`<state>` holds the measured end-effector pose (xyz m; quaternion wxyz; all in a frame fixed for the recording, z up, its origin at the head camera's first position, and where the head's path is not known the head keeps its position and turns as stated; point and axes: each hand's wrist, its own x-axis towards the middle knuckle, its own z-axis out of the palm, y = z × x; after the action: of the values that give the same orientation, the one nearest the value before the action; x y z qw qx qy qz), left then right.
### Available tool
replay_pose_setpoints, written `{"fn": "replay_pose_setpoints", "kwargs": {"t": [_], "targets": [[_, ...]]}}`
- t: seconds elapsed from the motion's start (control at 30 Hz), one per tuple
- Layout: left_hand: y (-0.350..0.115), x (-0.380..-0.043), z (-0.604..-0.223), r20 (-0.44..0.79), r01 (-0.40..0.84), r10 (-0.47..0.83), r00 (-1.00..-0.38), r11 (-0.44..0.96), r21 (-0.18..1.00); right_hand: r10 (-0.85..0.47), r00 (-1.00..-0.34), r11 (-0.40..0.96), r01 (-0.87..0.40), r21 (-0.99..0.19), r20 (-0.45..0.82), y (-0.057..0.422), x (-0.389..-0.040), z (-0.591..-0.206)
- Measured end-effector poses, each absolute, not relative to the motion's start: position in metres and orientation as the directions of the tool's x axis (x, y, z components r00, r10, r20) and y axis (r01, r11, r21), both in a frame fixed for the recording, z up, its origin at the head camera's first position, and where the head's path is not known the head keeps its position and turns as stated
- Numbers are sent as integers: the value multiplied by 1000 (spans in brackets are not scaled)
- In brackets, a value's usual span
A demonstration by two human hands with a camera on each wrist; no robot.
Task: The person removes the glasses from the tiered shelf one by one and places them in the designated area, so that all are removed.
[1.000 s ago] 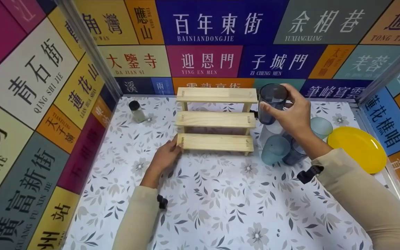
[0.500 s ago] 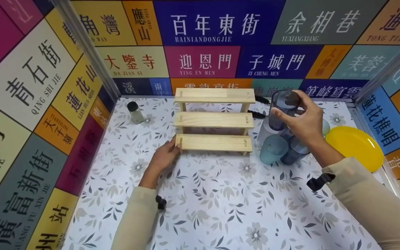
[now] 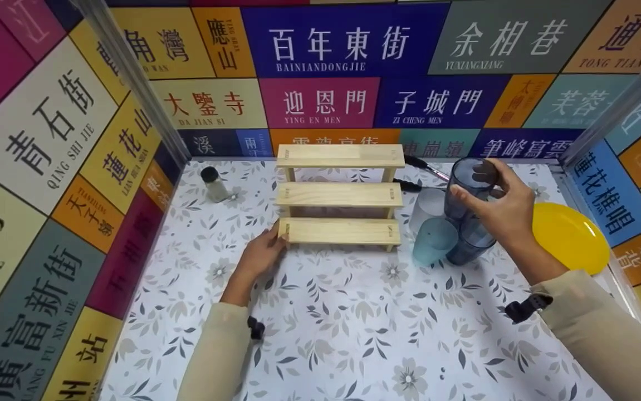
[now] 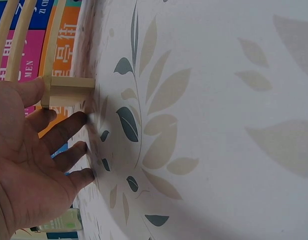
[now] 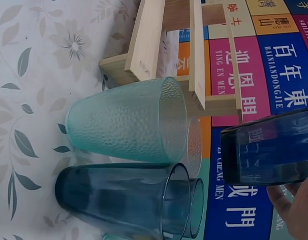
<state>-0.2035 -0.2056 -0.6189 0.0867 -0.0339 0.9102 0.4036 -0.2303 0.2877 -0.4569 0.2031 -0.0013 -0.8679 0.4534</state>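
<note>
A three-step wooden rack (image 3: 339, 195) stands near the back of the table. My left hand (image 3: 262, 253) is at its lowest step, and in the left wrist view the thumb and index finger pinch the corner while the other fingers are spread. My right hand (image 3: 507, 206) grips a dark blue tumbler (image 5: 268, 150), held upright above other cups right of the rack. Below it stand a teal textured tumbler (image 5: 124, 120) and another dark blue tumbler (image 5: 119, 195). A frosted clear cup (image 3: 427, 209) stands behind the teal one.
A yellow plate (image 3: 571, 239) lies at the right. Black-tipped pens (image 3: 409, 185) lie behind the cups. At the back left stands a small black-capped jar (image 3: 214, 184). Printed panels (image 3: 320, 100) wall the table on the back and sides.
My right hand has carried the dark blue tumbler right and lower, away from the rack, uncovering the pens. My left hand stays at the lowest step.
</note>
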Motion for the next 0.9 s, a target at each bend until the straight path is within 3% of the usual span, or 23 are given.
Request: {"fn": "replay_pose_setpoints", "kwargs": {"t": [0.5,0.9], "targets": [[-205,-205,-620,-179,-130,1,-984,681,720,250,-915,595,-111,-796,315,320,-210,-468],[-204,-204,-621,-180,-138,-7,-984,671,729,317,-923,625,29,-780,220,342,-193,-471]]}}
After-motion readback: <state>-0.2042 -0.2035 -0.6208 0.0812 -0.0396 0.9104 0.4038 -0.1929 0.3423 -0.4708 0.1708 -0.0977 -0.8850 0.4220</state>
